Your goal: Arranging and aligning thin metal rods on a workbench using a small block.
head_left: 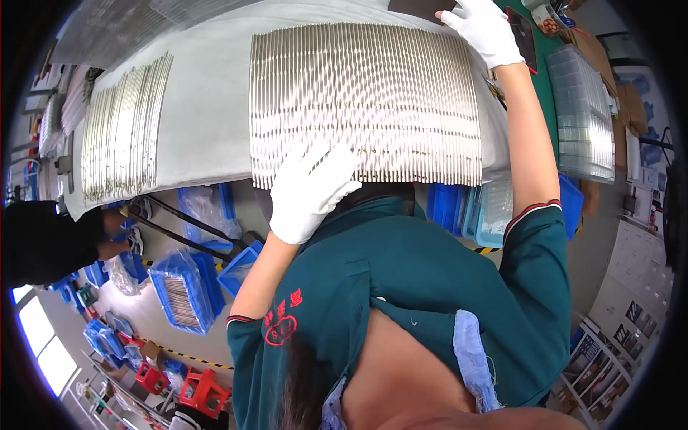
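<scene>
A wide row of thin silvery metal strips [365, 100] lies side by side on a pale cloth-covered table [204, 122]. My left hand [312, 188], in a white glove, rests on the near edge of this row, its fingers spread and holding nothing. Past the far right corner reaches my right hand [487, 32], also white-gloved. One bare fingertip of it shows beside a dark flat panel [417, 8]. The picture's upper edge cuts off the other fingers, so their grip is hidden. A smaller bunch of similar strips [127, 129] lies farther left on the cloth.
Clear plastic trays [584, 118] are stacked at the right, beside a dark red-edged device [522, 39] on a green surface. Blue crates [183, 290] stand below the table on the left. Another person's dark sleeve [50, 244] comes in there. Red stools [204, 393] stand farther down.
</scene>
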Demonstrator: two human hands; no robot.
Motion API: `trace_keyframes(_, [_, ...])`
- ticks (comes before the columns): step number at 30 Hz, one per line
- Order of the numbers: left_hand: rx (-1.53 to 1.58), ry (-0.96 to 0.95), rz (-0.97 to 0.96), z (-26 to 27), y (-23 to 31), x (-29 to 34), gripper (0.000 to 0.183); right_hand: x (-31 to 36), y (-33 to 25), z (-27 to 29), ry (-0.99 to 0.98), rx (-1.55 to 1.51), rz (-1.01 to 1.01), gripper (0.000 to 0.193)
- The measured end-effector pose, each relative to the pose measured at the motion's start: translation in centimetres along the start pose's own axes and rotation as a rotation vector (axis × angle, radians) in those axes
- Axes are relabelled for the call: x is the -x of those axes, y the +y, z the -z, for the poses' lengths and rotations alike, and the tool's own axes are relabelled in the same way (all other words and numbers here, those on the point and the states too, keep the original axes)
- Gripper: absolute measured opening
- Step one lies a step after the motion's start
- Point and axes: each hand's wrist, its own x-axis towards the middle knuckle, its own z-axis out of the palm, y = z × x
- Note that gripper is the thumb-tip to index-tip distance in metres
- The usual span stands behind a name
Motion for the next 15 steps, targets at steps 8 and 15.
trace_keyframes(8, [0.005,0.028,0.003,0.0,0.0,0.3,0.042,10.6,-4.0,-0.8,-0.211,0.180,0.307,0.067])
trace_keyframes(15, [-0.049,-0.277,0.036,1.6,0.4,-2.4,0.079,17.1,-8.9,-4.6,-0.490,0.157,0.327,0.085])
